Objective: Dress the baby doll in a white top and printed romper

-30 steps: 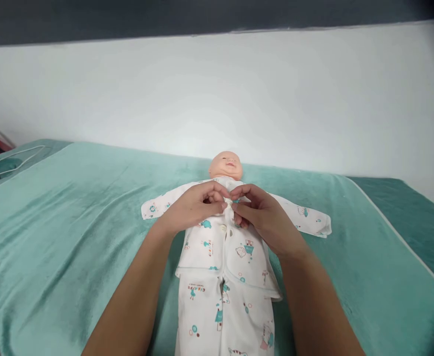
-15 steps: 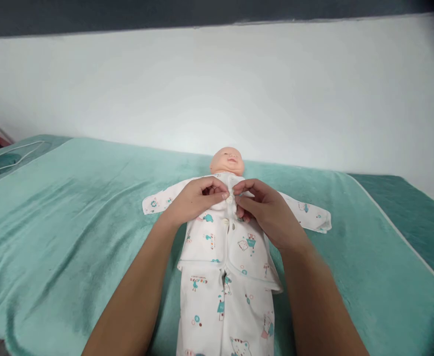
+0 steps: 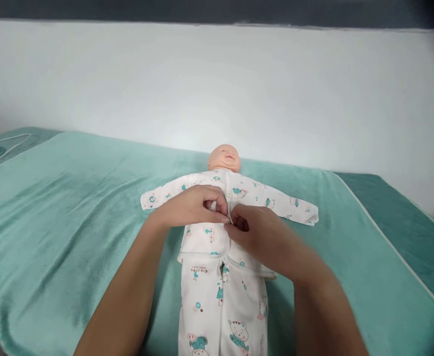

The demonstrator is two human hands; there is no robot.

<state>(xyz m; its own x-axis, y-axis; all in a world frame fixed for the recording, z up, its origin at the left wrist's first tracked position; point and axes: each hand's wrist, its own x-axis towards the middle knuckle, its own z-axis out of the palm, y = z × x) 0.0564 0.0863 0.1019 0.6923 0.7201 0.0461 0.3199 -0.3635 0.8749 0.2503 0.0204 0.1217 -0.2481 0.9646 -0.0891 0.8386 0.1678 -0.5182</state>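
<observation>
My left hand (image 3: pixel 198 205) is half-curled, thumb and index finger closed in a pinch on the front edge of the shirt (image 3: pixel 202 240). My right hand (image 3: pixel 267 237) comes in from the other side, fingers bent inward, gripping the same front opening; thumbs just about meet there. Both grasping cloth, neither released.

Shirt: white, long-sleeved, small teal and pink prints, on a doll lying face up, centre of view. Sleeves spread out to both sides, hem loose over the trousers (image 3: pixel 205 316). Upper front edges lie together; pale button (image 3: pixel 229 195) shows just above my fingertips. Trousers: white, matching prints, dark gap at the top middle. Doll's head (image 3: pixel 224 157) bare, near the wall (image 3: pixel 217 84). Everything lies on a teal blanket (image 3: pixel 91 198), wrinkled on my left, darker teal section with pale piping (image 3: pixel 387 242) on my right.

Hard to see: exact pinch point, blocked by my own fingers, so can't tell if a button or buttonhole is between them. Right fingertips mostly tucked away. Right hand covers part of the shirt's lower front. Trouser legs cut off at the bottom, forearms too. Right forearm slightly blurred.
</observation>
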